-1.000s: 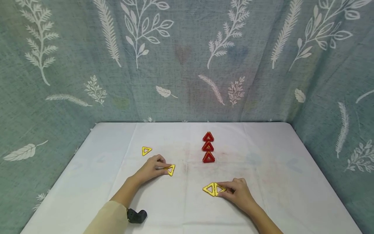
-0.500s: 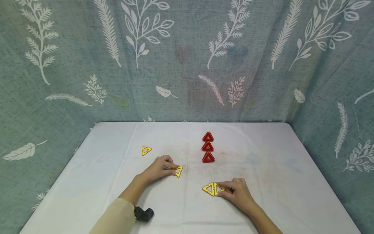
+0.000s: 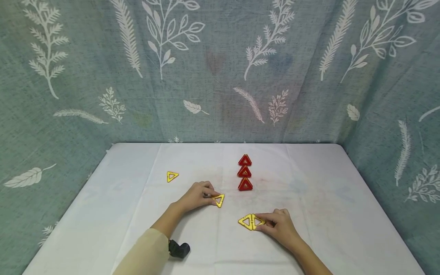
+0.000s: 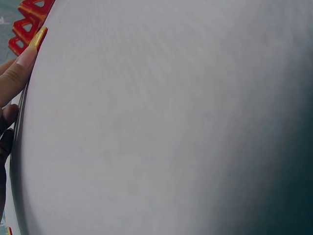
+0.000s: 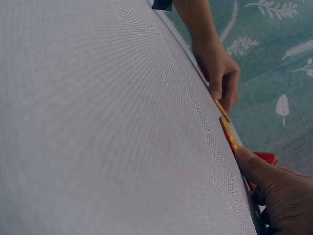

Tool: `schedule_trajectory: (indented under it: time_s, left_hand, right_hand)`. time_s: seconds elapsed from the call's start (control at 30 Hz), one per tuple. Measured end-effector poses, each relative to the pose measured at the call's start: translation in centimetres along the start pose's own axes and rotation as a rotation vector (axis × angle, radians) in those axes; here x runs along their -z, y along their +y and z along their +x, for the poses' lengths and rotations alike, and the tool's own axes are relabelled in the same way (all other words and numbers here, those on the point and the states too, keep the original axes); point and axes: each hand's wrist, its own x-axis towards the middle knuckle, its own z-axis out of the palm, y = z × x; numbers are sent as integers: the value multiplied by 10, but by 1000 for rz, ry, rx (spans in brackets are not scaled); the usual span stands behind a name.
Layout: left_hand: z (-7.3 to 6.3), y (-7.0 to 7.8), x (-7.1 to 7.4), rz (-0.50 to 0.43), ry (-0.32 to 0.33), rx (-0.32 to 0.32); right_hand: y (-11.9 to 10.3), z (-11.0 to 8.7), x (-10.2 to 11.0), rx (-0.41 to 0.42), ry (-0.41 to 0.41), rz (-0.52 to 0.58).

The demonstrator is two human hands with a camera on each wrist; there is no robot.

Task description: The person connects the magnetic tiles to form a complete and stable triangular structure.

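Observation:
Between thumb and fingers, my left hand point(image 3: 197, 196) pinches a yellow triangle tile point(image 3: 221, 200) with an open centre, low over the table left of the middle. My right hand point(image 3: 280, 226) holds the right one of two yellow triangle tiles point(image 3: 245, 222) that lie edge to edge, forming a diamond. A gap of table separates the left hand's tile from this pair. In the left wrist view, only the tip of the yellow tile point(image 4: 40, 36) shows past the fingers. The right wrist view has both hands in it, with yellow tile edges point(image 5: 230, 134) seen from the side.
Three red triangle pieces point(image 3: 245, 172) stand in a row toward the back of the white table point(image 3: 326, 183). Another yellow triangle tile point(image 3: 172, 176) lies at the back left. A black device point(image 3: 179, 250) is at the left wrist. Patterned cloth point(image 3: 220, 68) hangs behind the table.
My left hand has moved right with its yellow triangle tile, closer to the joined pair. My right hand and the pair have stayed in place.

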Motion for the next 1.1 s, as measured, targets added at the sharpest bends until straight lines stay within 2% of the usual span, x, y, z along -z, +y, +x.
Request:
schedule_trajectory:
  time_s: [0.3,0.47,0.6,0.8,1.1]
  left_hand:
    - [10,10,-7,-34,-10,-49]
    - [16,17,-13,-56,-31,-48]
    - [19,24,-16,-14,-38,-59]
    - [21,29,-23,38,-48,-115]
    - [27,37,-28,61,-133,-173]
  right_hand:
    - [-1,0,0,-11,-6,7]
    - [-2,0,1,-5,1,-9]
    - [-2,1,1,-3,-2,-12]
    - [-2,2,2,-6,-7,-27]
    - [0,1,-1,39,16,-29]
